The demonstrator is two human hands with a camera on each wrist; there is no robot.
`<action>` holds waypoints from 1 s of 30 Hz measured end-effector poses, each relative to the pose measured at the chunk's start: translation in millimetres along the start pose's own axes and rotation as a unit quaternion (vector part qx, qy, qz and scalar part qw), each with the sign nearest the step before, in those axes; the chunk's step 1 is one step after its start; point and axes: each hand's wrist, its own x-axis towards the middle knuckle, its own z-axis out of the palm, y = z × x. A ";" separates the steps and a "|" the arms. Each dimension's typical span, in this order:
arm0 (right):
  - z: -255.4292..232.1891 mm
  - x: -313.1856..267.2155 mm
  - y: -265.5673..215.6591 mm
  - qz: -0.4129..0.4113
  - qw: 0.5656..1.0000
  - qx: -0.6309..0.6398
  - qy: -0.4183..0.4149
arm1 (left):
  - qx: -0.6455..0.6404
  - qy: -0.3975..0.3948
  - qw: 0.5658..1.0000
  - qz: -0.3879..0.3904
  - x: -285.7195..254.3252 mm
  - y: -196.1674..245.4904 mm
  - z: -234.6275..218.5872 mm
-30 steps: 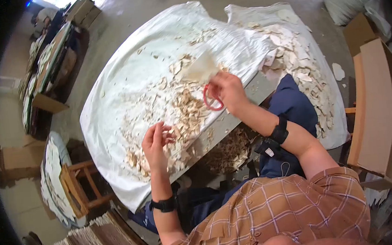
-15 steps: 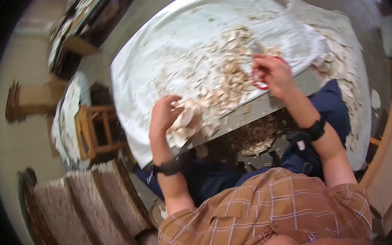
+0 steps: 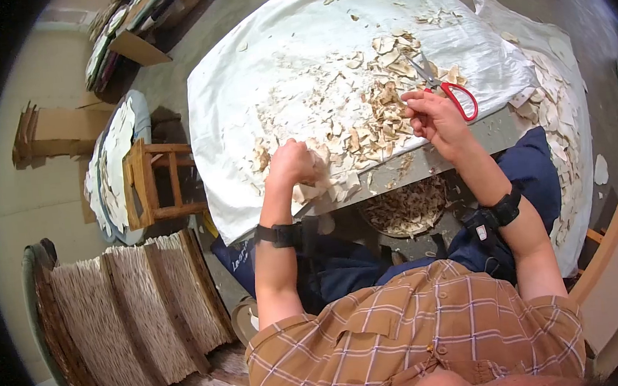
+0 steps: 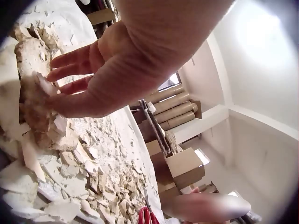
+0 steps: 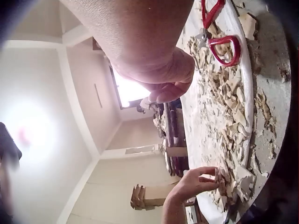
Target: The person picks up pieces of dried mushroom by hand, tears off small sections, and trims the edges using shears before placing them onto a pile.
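Note:
In the head view my left hand point(image 3: 293, 163) is down at the near left of a heap of pale, brown-edged flakes point(image 3: 352, 141). Its thumb and fingers pinch a pale, brownish piece point(image 4: 39, 95) in the left wrist view; the kind of material cannot be told. Red-handled scissors point(image 3: 457, 99) lie on the white cloth at the heap's right end, blades pointing away. Beside their handles hovers my right hand point(image 3: 441, 124), fingers loosely bent and holding nothing.
A white cloth point(image 3: 241, 88) covers most of the table, leaving a grey front edge point(image 3: 388, 179) bare. Below it stands a container of scraps point(image 3: 410, 210). More flakes lie on cloth point(image 3: 558, 142) at the right. A wooden stool point(image 3: 165, 183) and stacked pale sheets point(image 3: 143, 318) are at left.
My right hand has let go of the scissors, which now lie on the cloth. My left hand has come down onto the flakes and pinched a piece. The head view has swung left.

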 end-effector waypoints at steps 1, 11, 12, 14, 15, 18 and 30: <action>1.2 -0.8 0.8 0.006 1.000 -0.001 0.001 | -0.009 -0.012 1.000 0.002 -0.4 -1.0 -4.0; 19.6 -10.5 4.9 0.029 0.987 -0.148 -0.047 | -0.633 -0.010 0.770 0.078 -1.5 20.5 -21.9; 22.4 -11.5 8.2 0.008 0.979 -0.191 -0.075 | -0.634 -0.016 0.769 0.085 -5.6 30.4 -27.1; 28.3 -14.7 14.6 -0.006 0.970 -0.232 -0.071 | -0.696 -0.029 0.706 0.124 -11.8 47.4 -30.1; 30.5 -17.6 14.8 0.004 0.972 -0.222 -0.080 | -0.703 -0.033 0.697 0.135 -11.3 54.4 -28.1; 22.4 -13.0 22.7 -0.030 0.962 -0.245 -0.116 | -0.713 -0.032 0.684 0.149 -11.8 70.6 -26.5; 18.4 -13.2 29.7 -0.067 0.959 -0.270 -0.048 | -0.766 0.026 0.631 0.121 -20.0 85.1 -16.5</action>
